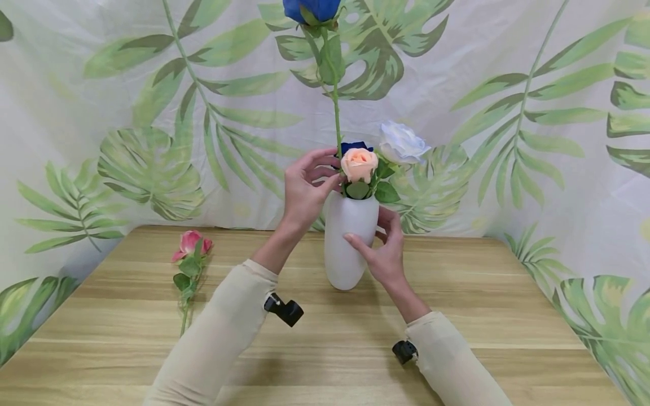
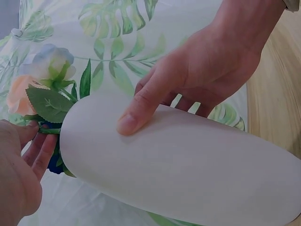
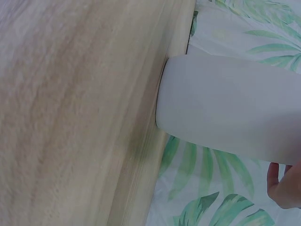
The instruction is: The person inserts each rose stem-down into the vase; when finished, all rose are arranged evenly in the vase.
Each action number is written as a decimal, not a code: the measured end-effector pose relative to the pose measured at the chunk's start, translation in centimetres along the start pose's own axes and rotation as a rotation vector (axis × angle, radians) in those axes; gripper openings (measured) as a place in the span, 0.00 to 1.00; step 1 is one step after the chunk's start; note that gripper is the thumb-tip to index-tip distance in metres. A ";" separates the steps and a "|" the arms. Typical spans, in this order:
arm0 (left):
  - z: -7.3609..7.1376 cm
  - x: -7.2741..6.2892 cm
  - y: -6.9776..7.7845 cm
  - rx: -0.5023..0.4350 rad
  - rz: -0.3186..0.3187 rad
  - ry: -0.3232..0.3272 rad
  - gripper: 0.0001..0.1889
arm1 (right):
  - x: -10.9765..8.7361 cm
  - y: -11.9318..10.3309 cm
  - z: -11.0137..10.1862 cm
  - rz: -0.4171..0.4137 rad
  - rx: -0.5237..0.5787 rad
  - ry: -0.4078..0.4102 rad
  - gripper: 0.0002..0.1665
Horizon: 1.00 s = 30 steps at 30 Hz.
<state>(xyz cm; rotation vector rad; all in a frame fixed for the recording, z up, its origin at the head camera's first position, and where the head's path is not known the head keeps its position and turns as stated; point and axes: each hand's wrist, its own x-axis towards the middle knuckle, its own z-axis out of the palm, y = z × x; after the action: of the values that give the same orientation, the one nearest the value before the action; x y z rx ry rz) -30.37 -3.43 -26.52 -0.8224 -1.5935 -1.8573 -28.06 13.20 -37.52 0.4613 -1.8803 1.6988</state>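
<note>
My left hand pinches the stem of a tall blue rose near the mouth of a white vase. That stem rises high above the other flowers, and its bloom is cut off by the head view's top edge. With the thumb in front and fingers behind, my right hand grips the vase's side. The vase looks slightly tilted, its base at the table. In its mouth stand a peach rose, a pale blue-white rose and a dark blue rose, partly hidden behind the peach one.
A pink rose with leaves lies on the wooden table, left of my left forearm. Behind the table hangs a white cloth printed with green leaves. Each sleeve carries a small black camera mount.
</note>
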 end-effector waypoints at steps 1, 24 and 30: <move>0.0 0.0 0.0 0.002 0.002 0.003 0.21 | 0.0 0.0 0.0 -0.001 0.000 -0.001 0.43; -0.1 -0.5 -0.7 0.165 -0.035 -0.059 0.26 | -0.1 0.0 0.0 0.012 -0.011 0.003 0.42; -0.1 -0.6 -0.7 0.173 -0.031 -0.057 0.23 | -0.1 0.0 0.1 0.014 -0.018 0.003 0.43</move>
<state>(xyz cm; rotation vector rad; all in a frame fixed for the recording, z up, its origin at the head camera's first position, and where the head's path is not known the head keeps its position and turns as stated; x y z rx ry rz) -30.51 -3.39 -27.39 -0.7842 -1.7828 -1.7016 -27.97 13.12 -37.54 0.4392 -1.9000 1.6892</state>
